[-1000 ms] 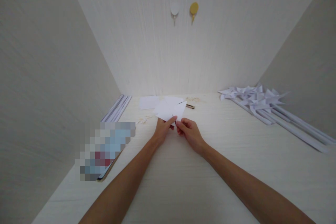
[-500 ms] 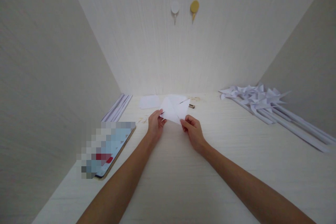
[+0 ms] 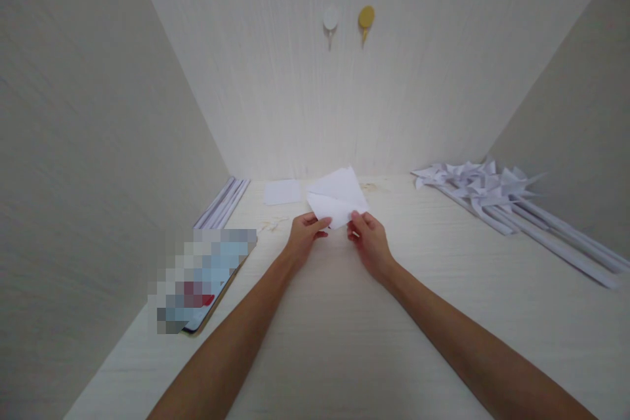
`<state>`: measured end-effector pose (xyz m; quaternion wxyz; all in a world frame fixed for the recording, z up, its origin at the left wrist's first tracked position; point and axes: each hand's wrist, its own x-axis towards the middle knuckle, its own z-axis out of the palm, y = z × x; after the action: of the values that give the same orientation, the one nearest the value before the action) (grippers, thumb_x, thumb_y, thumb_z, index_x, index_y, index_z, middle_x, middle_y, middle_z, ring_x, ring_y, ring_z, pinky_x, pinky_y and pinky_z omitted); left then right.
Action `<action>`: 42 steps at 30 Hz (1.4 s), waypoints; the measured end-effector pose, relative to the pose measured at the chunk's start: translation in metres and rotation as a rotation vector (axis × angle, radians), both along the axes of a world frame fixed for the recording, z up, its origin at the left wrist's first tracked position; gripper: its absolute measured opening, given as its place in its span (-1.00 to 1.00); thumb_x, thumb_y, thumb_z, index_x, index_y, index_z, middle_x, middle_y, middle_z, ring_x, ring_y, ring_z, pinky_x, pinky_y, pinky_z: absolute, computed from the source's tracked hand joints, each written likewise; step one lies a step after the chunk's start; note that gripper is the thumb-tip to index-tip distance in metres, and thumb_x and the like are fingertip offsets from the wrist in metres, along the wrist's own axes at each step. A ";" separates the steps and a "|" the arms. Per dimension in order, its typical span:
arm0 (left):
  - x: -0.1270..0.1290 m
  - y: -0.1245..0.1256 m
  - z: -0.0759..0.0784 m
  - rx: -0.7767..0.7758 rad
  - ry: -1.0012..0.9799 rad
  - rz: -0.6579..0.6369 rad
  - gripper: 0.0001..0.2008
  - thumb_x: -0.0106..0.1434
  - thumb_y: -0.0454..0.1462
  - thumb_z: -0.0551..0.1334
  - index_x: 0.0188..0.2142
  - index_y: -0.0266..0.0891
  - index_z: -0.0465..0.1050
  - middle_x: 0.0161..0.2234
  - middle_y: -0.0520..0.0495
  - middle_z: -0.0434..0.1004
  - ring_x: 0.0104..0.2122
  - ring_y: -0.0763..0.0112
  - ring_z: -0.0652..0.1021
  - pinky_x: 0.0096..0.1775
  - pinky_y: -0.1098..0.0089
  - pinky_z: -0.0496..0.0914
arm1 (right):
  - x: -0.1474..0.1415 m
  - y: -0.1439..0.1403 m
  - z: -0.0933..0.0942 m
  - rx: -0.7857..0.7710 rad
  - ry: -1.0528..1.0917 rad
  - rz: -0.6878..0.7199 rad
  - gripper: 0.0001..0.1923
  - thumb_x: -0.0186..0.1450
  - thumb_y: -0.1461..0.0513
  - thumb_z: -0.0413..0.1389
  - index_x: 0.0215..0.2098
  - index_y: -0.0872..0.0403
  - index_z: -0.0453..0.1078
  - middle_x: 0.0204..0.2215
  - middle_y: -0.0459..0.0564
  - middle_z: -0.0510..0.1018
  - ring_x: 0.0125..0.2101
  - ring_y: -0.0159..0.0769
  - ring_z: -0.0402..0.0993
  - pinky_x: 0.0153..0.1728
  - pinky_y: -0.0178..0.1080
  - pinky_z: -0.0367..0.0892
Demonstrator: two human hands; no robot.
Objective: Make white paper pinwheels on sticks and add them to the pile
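A white sheet of paper (image 3: 338, 195) with slits and crease lines is held up above the table, one corner pointing toward me. My left hand (image 3: 306, 236) pinches its lower left edge, thumb on top. At the lower right edge, my right hand (image 3: 368, 237) grips the same paper between thumb and fingers. Behind and to the left, a flat white paper (image 3: 282, 191) lies on the table. The parts of the fingers beneath the held sheet are hidden.
Folded white paper pinwheels (image 3: 485, 184) with rolled paper sticks (image 3: 556, 236) lie at the right. More paper rolls (image 3: 222, 202) rest at the left wall, behind a partly blurred phone (image 3: 211, 285). A white hook (image 3: 331, 18) and a yellow hook (image 3: 366, 17) are on the back wall.
The held paper has turned and tilted up, shifting slightly right. My hands moved right with it. The small cutter seen beside it earlier is now hidden behind the paper.
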<state>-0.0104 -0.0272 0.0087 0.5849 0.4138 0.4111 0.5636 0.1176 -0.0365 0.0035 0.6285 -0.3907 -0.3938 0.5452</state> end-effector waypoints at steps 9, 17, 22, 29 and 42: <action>0.005 -0.005 0.003 0.001 0.027 -0.034 -0.85 -0.23 -0.27 0.34 -0.63 -0.32 0.45 -0.65 -0.01 0.45 -0.62 0.53 0.39 -0.50 0.46 0.27 | -0.004 -0.005 -0.001 0.141 -0.494 0.118 -0.63 0.01 0.05 0.09 -0.80 0.11 0.25 -0.82 -0.16 0.27 -0.73 -0.48 0.12 -0.67 -0.35 0.01; 0.007 -0.003 0.000 -0.006 0.002 0.056 -0.78 -0.26 -0.26 0.36 -0.55 -0.33 0.49 -0.55 -0.08 0.52 -0.55 0.48 0.43 -0.49 0.46 0.26 | -0.003 -0.004 -0.006 0.206 -0.472 0.156 -0.87 -0.03 0.19 0.13 -0.61 0.10 0.36 -0.71 -0.15 0.36 -0.65 -0.45 0.18 -0.62 -0.35 0.08; 0.010 -0.007 0.004 -0.033 -0.090 0.048 -0.74 -0.27 -0.28 0.37 -0.50 -0.33 0.49 -0.48 -0.10 0.54 -0.50 0.45 0.46 -0.46 0.45 0.31 | -0.002 -0.003 -0.007 0.209 -0.465 0.174 -0.91 -0.01 0.22 0.11 -0.55 0.10 0.36 -0.68 -0.15 0.36 -0.64 -0.44 0.18 -0.58 -0.32 0.11; 0.010 -0.005 0.004 -0.023 -0.168 0.023 -0.72 -0.26 -0.27 0.37 -0.47 -0.32 0.48 -0.45 -0.09 0.53 -0.46 0.43 0.48 -0.41 0.41 0.34 | -0.003 -0.007 0.000 0.219 -0.440 0.169 -0.95 -0.06 0.29 0.09 -0.63 0.07 0.28 -0.68 -0.19 0.33 -0.63 -0.45 0.18 -0.58 -0.34 0.10; 0.016 -0.009 0.004 -0.009 -0.274 -0.019 -0.73 -0.27 -0.30 0.38 -0.49 -0.37 0.48 -0.47 -0.12 0.54 -0.36 0.31 0.51 -0.25 0.31 0.34 | -0.006 -0.011 0.004 0.216 -0.419 0.074 -0.87 -0.10 0.25 0.20 -0.58 0.07 0.32 -0.55 -0.14 0.32 -0.60 -0.47 0.18 -0.60 -0.34 0.13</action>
<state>0.0057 -0.0361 0.0124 0.6428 0.3343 0.3259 0.6073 0.1114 -0.0475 0.0073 0.5510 -0.4110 -0.5856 0.4295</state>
